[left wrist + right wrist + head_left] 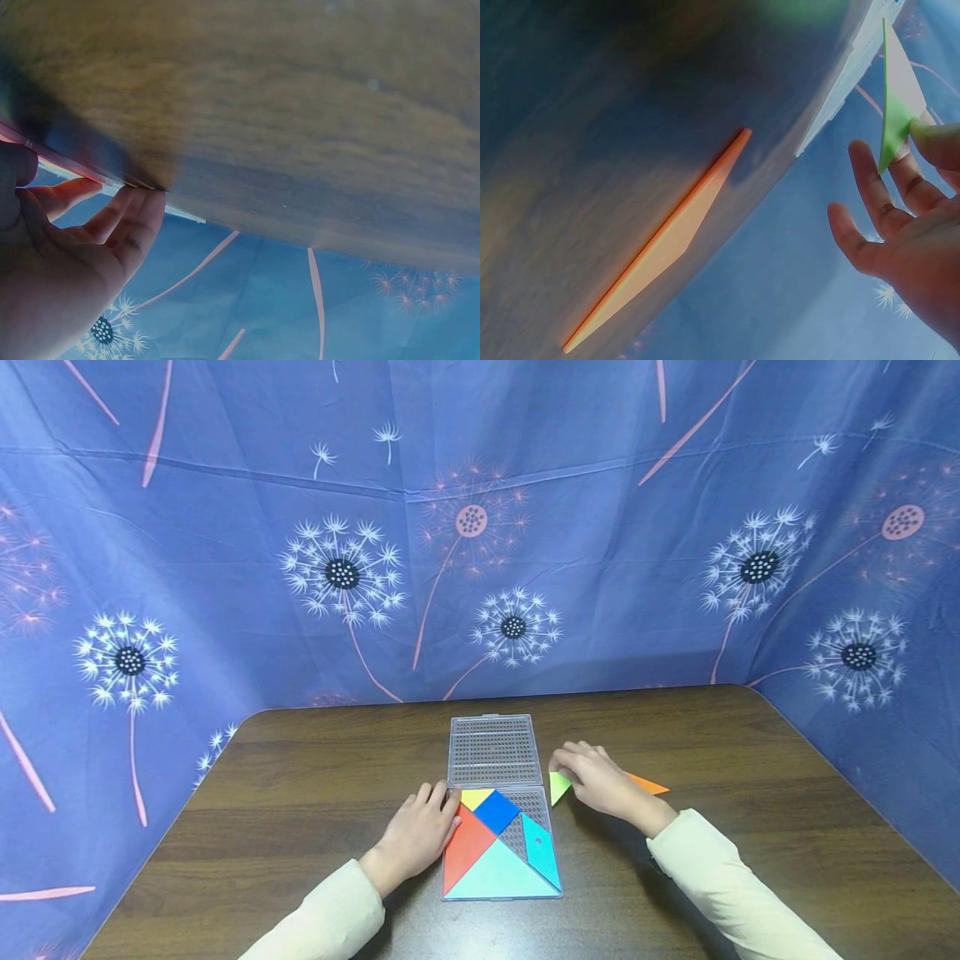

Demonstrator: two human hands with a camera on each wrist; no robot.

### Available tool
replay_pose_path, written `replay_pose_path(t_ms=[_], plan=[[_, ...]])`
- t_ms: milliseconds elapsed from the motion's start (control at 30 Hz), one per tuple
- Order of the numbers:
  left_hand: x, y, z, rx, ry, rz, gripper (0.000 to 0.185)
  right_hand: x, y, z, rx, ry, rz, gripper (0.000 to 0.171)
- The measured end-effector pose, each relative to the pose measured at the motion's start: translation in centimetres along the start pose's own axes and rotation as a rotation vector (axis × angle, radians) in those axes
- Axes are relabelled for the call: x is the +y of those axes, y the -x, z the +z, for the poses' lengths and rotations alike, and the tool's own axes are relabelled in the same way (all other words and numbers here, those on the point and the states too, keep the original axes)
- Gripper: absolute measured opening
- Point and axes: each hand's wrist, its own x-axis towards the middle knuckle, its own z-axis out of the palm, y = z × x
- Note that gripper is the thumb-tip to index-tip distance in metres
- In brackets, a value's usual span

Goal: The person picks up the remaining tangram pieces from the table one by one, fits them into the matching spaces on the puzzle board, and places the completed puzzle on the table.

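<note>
Blue cloth printed with white and pink dandelions (517, 552) hangs behind and beside your dark brown wood-grain counter (322, 768). Your right hand (597, 778) grasps a thin light-green triangle (558, 786) between thumb and fingers, just outside the right rim of a clear plastic gridded case (536, 799). From your head, the triangle's left edge runs nearly straight near to far, one corner pointing back toward you, while your fingers hide part of its far side. From the right wrist, its long axis stands almost upright, a sharp tip at top and another below; you cannot tell whether it touches the counter. Your left hand (416, 828) has its fingers loosely extended, resting along the case's left edge. Inside the case lie a small yellow triangle (476, 797), a blue square (497, 812) set cornerwise, a large red triangle (467, 847) pointing right, a large mint triangle (501, 875) pointing away from you, and a turquoise parallelogram (543, 852) lengthwise by the right rim. Beyond your right hand, an orange triangle (648, 784) lies on the counter, its visible tip pointing right.
</note>
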Motion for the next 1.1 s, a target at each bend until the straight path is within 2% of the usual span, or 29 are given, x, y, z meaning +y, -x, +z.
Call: replay_pose_path(t_ms=[333, 833, 1100], plan=[[0.0, 0.0, 0.1, 0.007, -0.009, -0.001, 0.045, -1.6, -0.5, 0.3, -0.025, -0.025, -0.014, 0.018], [0.0, 0.0, 0.0, -0.018, 0.009, -0.012, 0.046, -3.7, -0.7, 0.9, -0.064, -0.040, -0.088, 0.015], [0.0, 0.0, 0.0, -0.023, 0.015, -0.011, 0.046, -4.7, -0.7, 1.5, -0.117, -0.064, -0.102, 0.017]])
